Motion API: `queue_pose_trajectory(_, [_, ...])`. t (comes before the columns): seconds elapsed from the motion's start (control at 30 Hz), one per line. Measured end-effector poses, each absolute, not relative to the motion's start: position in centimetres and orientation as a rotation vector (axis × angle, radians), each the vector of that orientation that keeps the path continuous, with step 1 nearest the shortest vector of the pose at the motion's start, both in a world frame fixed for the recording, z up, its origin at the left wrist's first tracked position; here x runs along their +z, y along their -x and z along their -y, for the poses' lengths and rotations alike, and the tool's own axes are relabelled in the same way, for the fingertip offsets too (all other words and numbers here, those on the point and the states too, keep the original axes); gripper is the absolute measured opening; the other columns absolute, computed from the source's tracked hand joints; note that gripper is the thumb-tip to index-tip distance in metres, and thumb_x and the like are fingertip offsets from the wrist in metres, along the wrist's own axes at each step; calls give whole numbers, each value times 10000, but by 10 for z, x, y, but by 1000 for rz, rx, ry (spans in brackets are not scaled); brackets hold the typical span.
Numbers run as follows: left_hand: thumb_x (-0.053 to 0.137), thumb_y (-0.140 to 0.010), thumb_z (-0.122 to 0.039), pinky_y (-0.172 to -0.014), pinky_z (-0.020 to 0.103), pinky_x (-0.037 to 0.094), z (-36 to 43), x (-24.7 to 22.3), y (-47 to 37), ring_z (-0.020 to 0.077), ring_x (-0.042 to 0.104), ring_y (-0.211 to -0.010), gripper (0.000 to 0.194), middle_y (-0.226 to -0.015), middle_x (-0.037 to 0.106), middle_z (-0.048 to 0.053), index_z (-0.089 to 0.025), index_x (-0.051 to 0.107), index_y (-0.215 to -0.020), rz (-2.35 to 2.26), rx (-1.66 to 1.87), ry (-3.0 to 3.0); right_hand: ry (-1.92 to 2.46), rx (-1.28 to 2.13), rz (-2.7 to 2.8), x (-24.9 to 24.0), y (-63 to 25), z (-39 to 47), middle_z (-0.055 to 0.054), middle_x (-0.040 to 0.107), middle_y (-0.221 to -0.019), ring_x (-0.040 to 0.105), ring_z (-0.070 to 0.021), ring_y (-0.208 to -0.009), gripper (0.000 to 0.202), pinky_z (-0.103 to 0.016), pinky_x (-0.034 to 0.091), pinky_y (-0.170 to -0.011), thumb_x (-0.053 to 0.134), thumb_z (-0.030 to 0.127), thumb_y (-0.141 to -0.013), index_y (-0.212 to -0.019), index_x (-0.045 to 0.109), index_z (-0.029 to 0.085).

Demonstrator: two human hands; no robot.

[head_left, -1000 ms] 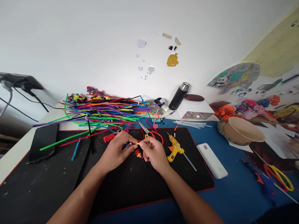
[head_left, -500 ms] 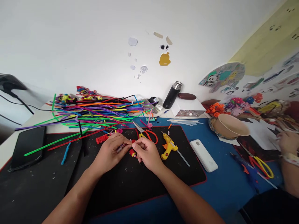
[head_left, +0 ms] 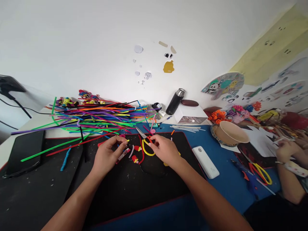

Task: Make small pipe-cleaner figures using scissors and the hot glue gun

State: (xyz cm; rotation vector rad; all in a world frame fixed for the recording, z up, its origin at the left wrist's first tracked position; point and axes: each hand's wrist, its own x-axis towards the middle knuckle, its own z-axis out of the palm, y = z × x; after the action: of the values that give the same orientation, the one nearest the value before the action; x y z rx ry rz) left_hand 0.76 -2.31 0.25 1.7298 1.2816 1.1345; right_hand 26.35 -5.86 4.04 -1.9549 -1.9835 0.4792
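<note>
My left hand (head_left: 109, 154) pinches a tiny yellow piece (head_left: 128, 140), apparently cut pipe cleaner, between thumb and fingertips. At the scissors (head_left: 141, 131), my right hand (head_left: 166, 149) has its fingers closed on the red-and-yellow handles; the blades point away to the left. Between the hands, small red-and-yellow fuzzy pieces (head_left: 135, 159) lie on the black mat (head_left: 134, 192). A small pink-and-white labelled item (head_left: 124, 154) is beside my left fingers. My right hand hides most of the yellow glue gun.
Many coloured pipe cleaners (head_left: 101, 115) are heaped at the back left. A phone (head_left: 27, 154) lies left, a white power bank (head_left: 205, 162) right. A black thermos (head_left: 175, 102) stands by the wall. Beyond a bowl (head_left: 232, 132), a co-worker's hands (head_left: 286, 150) are at the far right.
My hands, together over the red-and-yellow piece before, have parted. That piece now lies on the mat, and my right hand has moved onto the scissors. The view has shifted slightly.
</note>
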Motion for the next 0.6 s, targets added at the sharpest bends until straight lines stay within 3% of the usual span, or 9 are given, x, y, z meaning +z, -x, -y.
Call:
queue_pose_trajectory(0.13, [688, -921, -503, -786, 322, 521, 24, 6, -10, 241, 704, -835, 261, -892, 778, 36, -250, 729, -872, -1250, 1144, -1729, 2068, 338, 2192, 44, -263, 53, -83, 747, -1123, 718, -256, -983, 335, -321, 463, -770, 664, 366, -997, -1303, 655, 228])
queue_pose_trajectory(0.27, [678, -927, -495, -767, 310, 515, 24, 8, -9, 228, 689, -792, 257, -860, 760, 26, -249, 715, -862, -1257, 1148, -1725, 2126, 284, 2342, 35, -256, 49, -122, 725, -1176, 704, -308, -1088, 336, -358, 488, -846, 678, 349, -987, -1292, 653, 209])
queue_pose_trajectory(0.47, [682, -919, -520, -743, 296, 521, 24, 10, -9, 218, 679, -754, 284, -844, 757, 24, -246, 719, -852, -1254, 1163, -1713, 2145, 324, 2341, 30, -246, 43, -153, 726, -1187, 731, -312, -1022, 339, -367, 490, -833, 638, 208, -961, -1299, 654, 186])
queue_pose_trajectory(0.6, [686, -914, -516, -737, 300, 526, 24, 11, -10, 220, 683, -755, 282, -831, 753, 25, -245, 716, -842, -1240, 1181, -1686, 2124, 365, 2296, 31, -245, 43, -106, 747, -1168, 740, -270, -986, 300, -327, 476, -799, 634, 200, -929, -1223, 693, 221])
